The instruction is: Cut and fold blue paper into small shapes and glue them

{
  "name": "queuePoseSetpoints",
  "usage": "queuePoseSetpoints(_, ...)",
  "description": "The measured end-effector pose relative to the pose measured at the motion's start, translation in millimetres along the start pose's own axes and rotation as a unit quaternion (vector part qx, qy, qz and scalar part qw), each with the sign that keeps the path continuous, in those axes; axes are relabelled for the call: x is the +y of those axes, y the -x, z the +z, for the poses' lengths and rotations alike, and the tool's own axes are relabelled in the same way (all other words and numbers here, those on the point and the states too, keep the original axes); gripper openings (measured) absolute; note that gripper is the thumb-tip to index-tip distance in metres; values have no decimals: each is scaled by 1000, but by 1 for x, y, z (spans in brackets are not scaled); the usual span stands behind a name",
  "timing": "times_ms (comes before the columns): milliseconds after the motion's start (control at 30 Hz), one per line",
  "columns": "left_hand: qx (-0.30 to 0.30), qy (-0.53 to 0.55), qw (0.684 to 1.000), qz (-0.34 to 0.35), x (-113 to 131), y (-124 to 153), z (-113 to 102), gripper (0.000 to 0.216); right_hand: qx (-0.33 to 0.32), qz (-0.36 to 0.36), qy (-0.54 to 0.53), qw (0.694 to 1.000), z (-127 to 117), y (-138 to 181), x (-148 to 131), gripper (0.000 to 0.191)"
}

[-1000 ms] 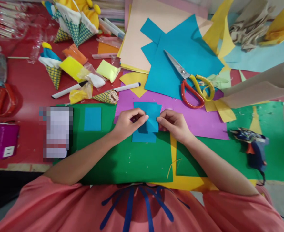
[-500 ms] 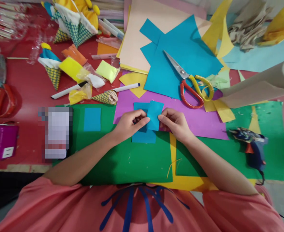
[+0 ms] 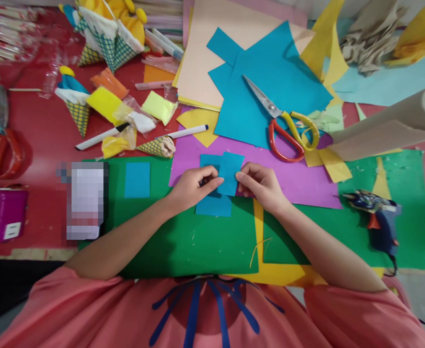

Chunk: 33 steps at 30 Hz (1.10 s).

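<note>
Between my hands is a small blue paper rectangle [image 3: 231,173], held upright-ish above the mat. My left hand [image 3: 198,186] pinches its left edge between thumb and forefinger. On the opposite edge, my right hand [image 3: 259,186] has thumb and fingers closed on the same piece. Beneath lies a larger blue paper strip [image 3: 214,207], partly hidden by my left hand and the held piece. Another blue rectangle [image 3: 137,180] rests flat on the green sheet [image 3: 198,246], left of my hands. A purple sheet [image 3: 299,181] extends behind and to the right.
Scissors [image 3: 281,116] with red and yellow handles lie on blue paper at the back. A hot glue gun [image 3: 379,217] is at the right, a blurred-out phone [image 3: 86,198] at the left. Pens, wrapped clay packets and paper cones crowd the back left. A paper roll [image 3: 386,121] stands at right.
Both hands keep their grip on the blue rectangle with almost no movement. The whole view has shifted very slightly.
</note>
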State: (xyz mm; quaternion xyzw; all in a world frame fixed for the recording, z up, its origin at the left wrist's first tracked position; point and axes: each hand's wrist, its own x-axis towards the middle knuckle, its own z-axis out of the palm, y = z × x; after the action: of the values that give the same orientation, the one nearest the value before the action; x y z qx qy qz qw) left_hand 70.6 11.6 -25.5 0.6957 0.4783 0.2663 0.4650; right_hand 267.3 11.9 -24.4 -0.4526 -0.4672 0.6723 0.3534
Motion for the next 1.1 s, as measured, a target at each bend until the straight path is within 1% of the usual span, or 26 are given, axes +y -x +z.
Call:
queuePoseSetpoints(133,16,5,1000,1,-1,0,1,33,-5,4,0,1000,0,0,1,33)
queuePoseSetpoints(267,5,7,1000,1,-2,0,0,33,-5,-5,0,1000,-1,-1,1,33)
queuePoseSetpoints(433,-7,3,1000,9,-1,0,0,32,16,-14,3,1000,-3,-2,2,34)
queuePoseSetpoints(600,7,-13,1000,20,-2,0,1,28,26,-18,-2,999,-2,-2,5,31)
queuePoseSetpoints(733,14,-12,1000,16,-1,0,1,26,42,-27,14,999,1,-1,5,32)
queuePoseSetpoints(933,-8,-9,1000,12,-1,1,0,24,53,-31,16,998,1,-1,4,32)
queuePoseSetpoints(1100,-14,-25,1000,8,-2,2,0,28,68,-33,12,997,0,-1,4,32)
